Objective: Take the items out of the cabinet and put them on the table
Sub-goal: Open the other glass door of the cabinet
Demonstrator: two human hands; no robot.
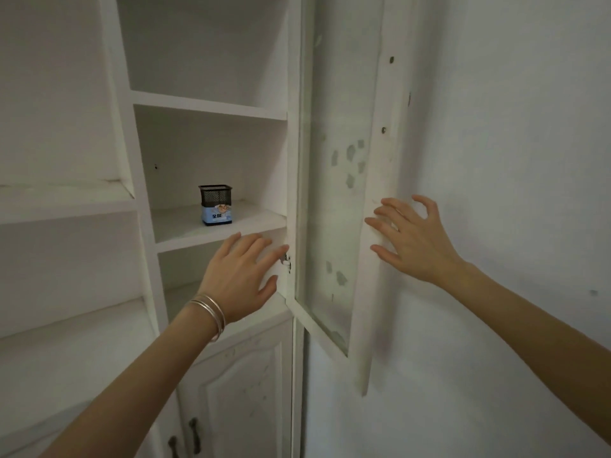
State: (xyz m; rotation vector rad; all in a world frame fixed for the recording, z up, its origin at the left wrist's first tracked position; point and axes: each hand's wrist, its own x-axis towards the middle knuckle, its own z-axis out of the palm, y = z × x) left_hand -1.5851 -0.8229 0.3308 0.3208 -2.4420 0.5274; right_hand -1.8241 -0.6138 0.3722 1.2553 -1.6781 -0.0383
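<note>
The mesh pen holder [215, 204] stands mid-frame on the cabinet shelf [261, 219]. It looks light and rigid, best gripped round its sides. The left hand [241, 276] hovers lower right of it, spread and empty. The right hand [413, 239], splayed, touches the open door [330, 200].

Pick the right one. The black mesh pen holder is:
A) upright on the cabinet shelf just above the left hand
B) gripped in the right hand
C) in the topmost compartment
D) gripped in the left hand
A: the pen holder stands upright on the shelf just above the left hand, which holds nothing. The right hand is over by the open glass door.
</note>
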